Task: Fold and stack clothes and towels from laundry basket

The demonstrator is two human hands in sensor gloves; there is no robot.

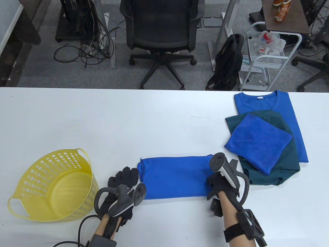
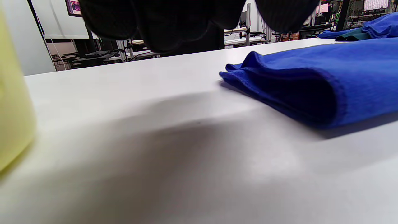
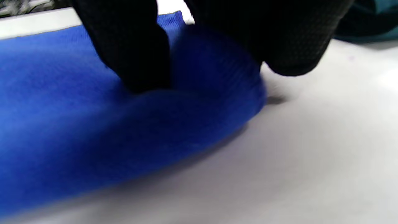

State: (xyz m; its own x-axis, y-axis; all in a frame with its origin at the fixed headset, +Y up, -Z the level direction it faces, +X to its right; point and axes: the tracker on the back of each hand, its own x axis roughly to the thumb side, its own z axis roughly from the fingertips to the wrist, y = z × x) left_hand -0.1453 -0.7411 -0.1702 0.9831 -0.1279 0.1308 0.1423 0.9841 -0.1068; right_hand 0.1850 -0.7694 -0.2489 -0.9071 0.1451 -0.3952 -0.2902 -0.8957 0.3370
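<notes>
Basket (image 1: 55, 189) looks empty and a stack (image 1: 267, 140) sits done — we're on the last blue cloth (image 1: 174, 177), half folded: right hand (image 1: 222, 184) pinches its end, left hand (image 1: 123, 180) open beside it.

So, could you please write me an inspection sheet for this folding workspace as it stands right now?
Surface: white table, bare in the middle.
Job's things: yellow laundry basket tipped on its side, nothing seen inside; blue cloth folded at the near edge; stack of blue shirt, teal garment and blue towel at far right.
Clutter: nothing seen on the table.
Hands: left hand beside the cloth's left end, apparently not touching; right hand pressing on its right end.
Cables: glove lead at the near edge; tangle on the floor.
Surroundings: office chair, trolley, black bag.
</notes>
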